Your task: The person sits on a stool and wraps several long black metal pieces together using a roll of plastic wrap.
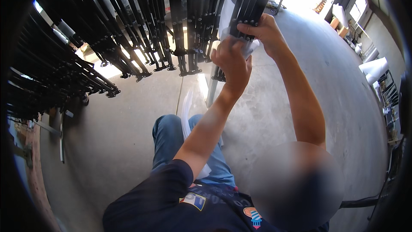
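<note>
At the upper middle, both of my hands are at the lower part of a bundle of black metal bars (251,0). My right hand (267,34) grips the bundle from the right, its thumb laid across the front and its other fingers mostly hidden behind. Just below and to the left, my left hand (234,62) has its fingers curled in on clear plastic film (252,48) that lies against the bars. Pale film also shows along the bundle's left side. A long whitish plastic strip (186,111) hangs down over my jeans, passing behind my left forearm.
Many more black metal bars (141,30) hang in rows across the upper left, their lower ends above the concrete floor (116,129). A pale metal post (212,88) stands below my hands. White rolls (374,69) lie along the right wall, and a bright doorway opens at the top right.
</note>
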Motion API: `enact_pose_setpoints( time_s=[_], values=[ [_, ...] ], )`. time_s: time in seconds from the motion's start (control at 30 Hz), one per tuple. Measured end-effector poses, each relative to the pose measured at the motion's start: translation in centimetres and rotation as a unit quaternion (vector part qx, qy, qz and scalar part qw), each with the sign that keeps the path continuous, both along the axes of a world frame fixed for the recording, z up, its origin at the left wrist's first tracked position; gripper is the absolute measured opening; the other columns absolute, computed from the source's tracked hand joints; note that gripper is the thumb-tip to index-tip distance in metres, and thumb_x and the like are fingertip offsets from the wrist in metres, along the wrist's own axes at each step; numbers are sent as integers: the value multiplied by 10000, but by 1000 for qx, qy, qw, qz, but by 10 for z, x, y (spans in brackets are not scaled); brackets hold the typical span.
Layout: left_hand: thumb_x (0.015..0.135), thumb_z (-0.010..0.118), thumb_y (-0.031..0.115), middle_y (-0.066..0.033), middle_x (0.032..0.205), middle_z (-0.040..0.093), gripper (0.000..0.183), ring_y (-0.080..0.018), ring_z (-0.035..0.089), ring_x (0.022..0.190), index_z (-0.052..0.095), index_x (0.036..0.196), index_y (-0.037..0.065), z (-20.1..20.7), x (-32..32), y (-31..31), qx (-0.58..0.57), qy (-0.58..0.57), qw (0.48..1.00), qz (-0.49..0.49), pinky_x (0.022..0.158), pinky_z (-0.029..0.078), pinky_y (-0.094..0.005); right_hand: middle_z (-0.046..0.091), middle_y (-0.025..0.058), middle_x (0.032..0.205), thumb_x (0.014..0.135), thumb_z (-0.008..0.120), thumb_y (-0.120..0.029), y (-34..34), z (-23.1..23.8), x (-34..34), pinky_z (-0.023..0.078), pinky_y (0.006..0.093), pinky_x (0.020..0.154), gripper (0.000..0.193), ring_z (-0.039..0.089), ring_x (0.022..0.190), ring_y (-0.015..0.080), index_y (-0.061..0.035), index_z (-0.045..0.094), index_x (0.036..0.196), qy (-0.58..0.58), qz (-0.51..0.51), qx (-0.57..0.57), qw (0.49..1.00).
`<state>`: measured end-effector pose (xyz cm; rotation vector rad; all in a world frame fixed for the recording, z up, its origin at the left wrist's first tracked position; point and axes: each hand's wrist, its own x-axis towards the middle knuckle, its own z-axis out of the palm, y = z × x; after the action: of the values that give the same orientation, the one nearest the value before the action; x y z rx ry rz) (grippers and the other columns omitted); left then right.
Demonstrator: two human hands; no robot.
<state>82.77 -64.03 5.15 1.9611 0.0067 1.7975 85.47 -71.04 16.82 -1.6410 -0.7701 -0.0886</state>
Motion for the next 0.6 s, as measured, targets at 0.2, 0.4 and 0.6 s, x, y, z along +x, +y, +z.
enact_pose_setpoints(
  time_s=[0.2, 0.4, 0.6],
  values=[
    [563, 720, 6, -239, 1222, 288, 792, -422, 339, 1122, 315, 1239, 80, 3, 6, -3, -97, -70, 991, -61, 877, 312, -521, 634, 37, 757, 674, 688, -53, 7, -3, -4, 455, 226, 631, 186, 579, 669, 89, -1, 624, 840, -6, 7, 22, 1000],
    [552, 703, -64, -225, 1203, 263, 838, -418, 326, 1109, 283, 1263, 82, 2, 2, 5, -91, -54, 991, -86, 863, 376, -448, 624, 69, 855, 711, 685, -131, -3, -8, -11, 463, 244, 683, 258, 580, 788, 111, 9, 597, 908, -53, 35, 30, 998],
    [593, 689, 9, -242, 1190, 317, 739, -405, 354, 1076, 346, 1245, 69, 1, 2, 1, -102, -85, 985, -108, 892, 304, -471, 603, 122, 935, 716, 659, -149, -17, -68, -36, 459, 284, 776, 298, 567, 911, 156, 11, 580, 955, -65, -195, -68, 976]
  ],
)
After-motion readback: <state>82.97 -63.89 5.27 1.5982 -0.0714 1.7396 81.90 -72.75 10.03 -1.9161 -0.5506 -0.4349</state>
